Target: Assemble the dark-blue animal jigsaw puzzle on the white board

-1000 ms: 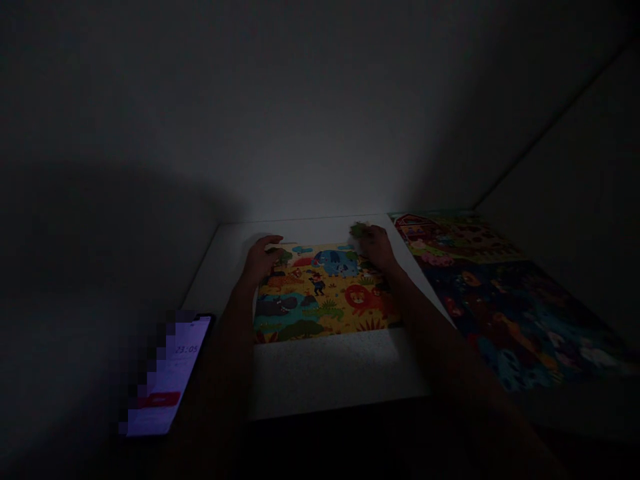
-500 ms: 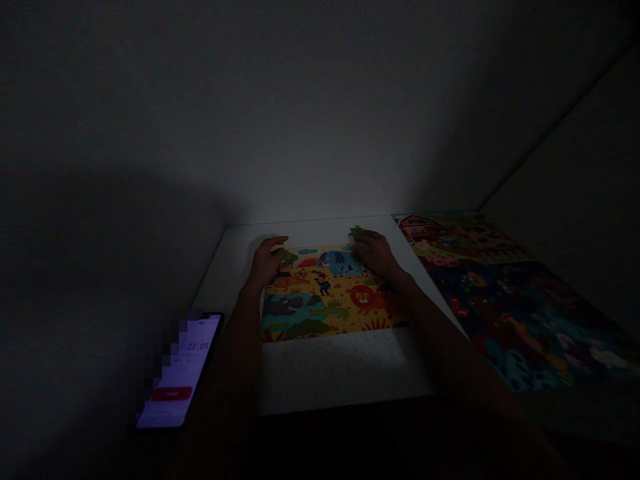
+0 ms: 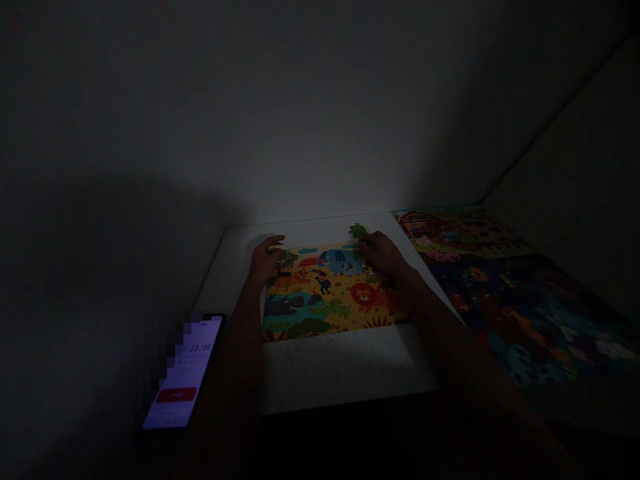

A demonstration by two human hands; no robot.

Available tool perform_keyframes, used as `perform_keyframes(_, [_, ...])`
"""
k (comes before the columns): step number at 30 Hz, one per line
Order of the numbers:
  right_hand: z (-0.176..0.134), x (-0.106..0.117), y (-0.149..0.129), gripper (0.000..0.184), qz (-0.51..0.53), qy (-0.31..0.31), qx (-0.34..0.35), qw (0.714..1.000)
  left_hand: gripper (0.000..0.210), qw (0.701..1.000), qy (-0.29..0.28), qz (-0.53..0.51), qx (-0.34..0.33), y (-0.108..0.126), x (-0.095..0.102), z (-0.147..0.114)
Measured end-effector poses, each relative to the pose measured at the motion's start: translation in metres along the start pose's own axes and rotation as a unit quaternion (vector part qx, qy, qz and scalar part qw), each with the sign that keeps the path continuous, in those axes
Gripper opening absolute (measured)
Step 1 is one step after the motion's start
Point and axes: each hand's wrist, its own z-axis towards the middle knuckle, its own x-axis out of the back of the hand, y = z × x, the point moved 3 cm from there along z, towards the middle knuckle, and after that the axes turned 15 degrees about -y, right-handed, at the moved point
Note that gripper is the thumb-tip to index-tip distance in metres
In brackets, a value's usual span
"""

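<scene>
In dim light, a jigsaw puzzle [image 3: 333,310] with safari animals lies on a white tabletop. A blue elephant, a red lion and a hippo show on it. My right hand [image 3: 383,253] is over its upper right corner, with fingertips closed on a green puzzle piece [image 3: 358,231] that sticks out past them, beyond the puzzle's far edge. My left hand [image 3: 264,260] rests at the upper left corner, fingers stretched and apart, holding nothing. Part of the puzzle's right side is hidden under my right hand and forearm.
To the left lies a lit phone [image 3: 187,373] showing a timer. On the right are a farm picture puzzle [image 3: 480,233] and a dark blue picture puzzle [image 3: 530,320]. A pale wall [image 3: 310,133] rises behind the tabletop [image 3: 345,373].
My right hand has shifted slightly right and toward me, and more of the green puzzle piece shows. My left hand stays nearly in place. The phone's timer has advanced.
</scene>
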Motion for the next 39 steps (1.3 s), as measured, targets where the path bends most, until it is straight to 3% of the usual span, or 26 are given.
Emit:
perform_keyframes(9, [-0.010, 0.018, 0.011, 0.033, -0.006, -0.034, -0.052, 0.998, 0.034, 0.989, 0.033, 0.143, -0.028, 0.007, -0.005, -0.004])
perform_keyframes(14, [-0.016, 0.024, 0.018, 0.030, 0.056, -0.137, -0.027, 0.989, 0.033, 0.988, 0.026, 0.149, -0.032, 0.007, -0.006, -0.004])
perform_keyframes(21, [-0.020, 0.022, 0.029, 0.054, 0.054, -0.195, 0.006, 0.979, 0.026, 0.977, 0.003, 0.208, -0.045, 0.008, -0.010, -0.001])
perform_keyframes(29, [-0.021, 0.026, 0.022, 0.043, 0.046, -0.194, 0.021, 0.980, 0.029, 0.967, -0.007, 0.250, -0.046, 0.002, -0.007, 0.001])
perform_keyframes(34, [-0.015, 0.020, 0.022, 0.035, 0.073, -0.177, 0.018, 0.981, 0.027, 0.942, -0.012, 0.334, -0.041, -0.002, -0.007, 0.005])
perform_keyframes(39, [-0.008, 0.010, 0.020, 0.040, 0.035, -0.119, -0.020, 0.992, 0.032, 0.912, -0.047, 0.406, -0.041, -0.006, -0.007, 0.008])
